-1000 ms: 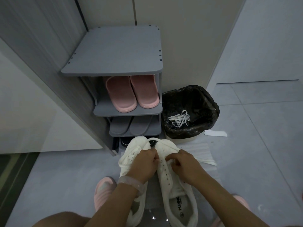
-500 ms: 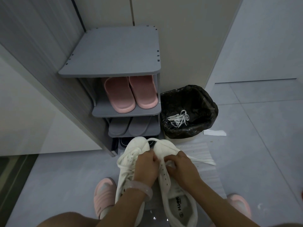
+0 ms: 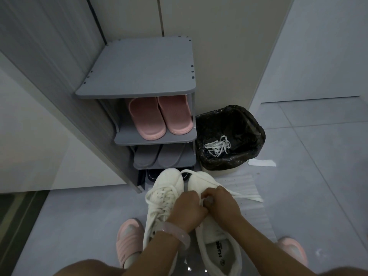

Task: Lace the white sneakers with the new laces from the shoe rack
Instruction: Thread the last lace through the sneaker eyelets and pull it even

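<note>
Hands are meeting over the right-side white canvas sneaker (image 3: 217,232), lying toe-first toward the grey shoe rack (image 3: 139,76). Right hand (image 3: 223,206) is pinching the flat white lace (image 3: 247,196), which is trailing rightward; left hand (image 3: 187,212) is gripping beside it, nearer the laced sneaker (image 3: 161,198).

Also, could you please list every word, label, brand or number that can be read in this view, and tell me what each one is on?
"HUA…": dark brand print on the insole of the right white sneaker; only these first letters are legible, the rest blurs out.
Round logo below that print on the same insole: too small and blurred to read.
White paper slip on the floor beside the bin: no legible text.
Nothing else in view carries readable text.
</note>
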A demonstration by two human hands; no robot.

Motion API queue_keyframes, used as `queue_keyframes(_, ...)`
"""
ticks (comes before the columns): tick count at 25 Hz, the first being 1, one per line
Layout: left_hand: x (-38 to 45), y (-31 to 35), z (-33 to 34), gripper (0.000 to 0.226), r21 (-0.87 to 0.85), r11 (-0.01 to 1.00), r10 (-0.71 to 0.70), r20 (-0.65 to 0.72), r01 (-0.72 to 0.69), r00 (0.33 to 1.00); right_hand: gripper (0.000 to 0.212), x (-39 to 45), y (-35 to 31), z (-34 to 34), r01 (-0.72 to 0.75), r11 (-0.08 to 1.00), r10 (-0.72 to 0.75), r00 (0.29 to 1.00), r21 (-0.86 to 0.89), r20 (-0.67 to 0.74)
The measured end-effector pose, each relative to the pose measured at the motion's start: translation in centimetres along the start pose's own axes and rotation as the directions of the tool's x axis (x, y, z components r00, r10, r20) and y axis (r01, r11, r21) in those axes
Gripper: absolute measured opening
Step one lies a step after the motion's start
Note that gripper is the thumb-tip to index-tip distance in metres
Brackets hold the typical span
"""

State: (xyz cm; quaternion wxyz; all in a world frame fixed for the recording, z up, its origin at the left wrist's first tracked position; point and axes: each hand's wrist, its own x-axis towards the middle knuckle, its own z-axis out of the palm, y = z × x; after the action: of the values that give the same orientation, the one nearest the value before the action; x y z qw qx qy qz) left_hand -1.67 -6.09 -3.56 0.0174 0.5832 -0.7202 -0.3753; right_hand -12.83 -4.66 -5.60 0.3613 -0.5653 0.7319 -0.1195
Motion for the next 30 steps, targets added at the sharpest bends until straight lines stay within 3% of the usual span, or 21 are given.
queue_keyframes(2,0.1,-0.4,-0.4,0.038,0.008,1.0,0.025,0.002,-0.025,1.0,0.025,0.1,-0.2,0.1,0.006,0.998,-0.008,0.999,-0.062,-0.032)
queue_keyframes(6,0.0,-1.1,-0.5,0.033,-0.09,0.996,0.013,-0.03,-0.016,0.999,0.023,0.0,0.0,0.5,0.161,0.954,-0.182,0.981,-0.254,-0.064)
queue_keyframes(9,0.1,-1.1,-0.1,0.019,-0.14,0.99,-0.001,-0.057,-0.007,0.998,0.027,-0.1,0.6,0.2,0.221,0.969,-0.229,0.971,-0.107,-0.072)
queue_keyframes(13,0.1,-1.0,-0.4,0.016,-0.175,0.985,-0.012,-0.062,0.001,0.998,0.024,-1.0,0.6,-4.0,0.243,0.946,-0.189,0.951,0.214,-0.246)
queue_keyframes(15,0.0,-0.8,-0.3,0.024,-0.088,0.994,0.052,-0.083,-0.059,0.995,0.033,-1.8,0.6,-6.3,0.266,0.926,-0.21,0.953,0.269,-0.219)
queue_keyframes(18,0.4,0.0,0.3,0.04,0.139,0.959,0.273,-0.207,-0.248,0.94,0.032,-2.5,0.7,-6.7,0.252,0.938,-0.232,0.967,0.238,-0.106)
queue_keyframes(20,0.8,0.6,0.0,0.038,0.005,0.943,0.325,-0.245,-0.334,0.913,0.028,-2.4,0.5,-6.2,0.244,0.927,-0.221,0.969,0.285,-0.11)
queue_keyframes(22,1.0,1.1,-0.4,0.028,-0.213,0.937,0.206,-0.302,-0.276,0.931,0.021,-1.9,0.8,-6.4,0.218,0.913,-0.181,0.974,0.344,-0.138)
queue_keyframes(24,1.4,1.1,-0.9,0.024,-0.407,0.897,0.024,-0.347,-0.174,0.938,0.027,-1.3,1.8,-6.5,0.267,0.955,-0.251,0.96,0.13,-0.125)
queue_keyframes(27,1.7,0.7,-1.0,0.031,-0.533,0.842,-0.09,-0.289,-0.082,0.953,0.045,-1.2,3.1,-5.3,0.395,0.875,-0.366,0.918,-0.279,0.152)
queue_keyframes(30,1.8,0.6,-1.1,0.03,-0.6,0.799,-0.131,-0.256,-0.051,0.958,0.047,-1.3,3.2,-4.5,0.478,0.805,-0.416,0.877,-0.352,0.24)
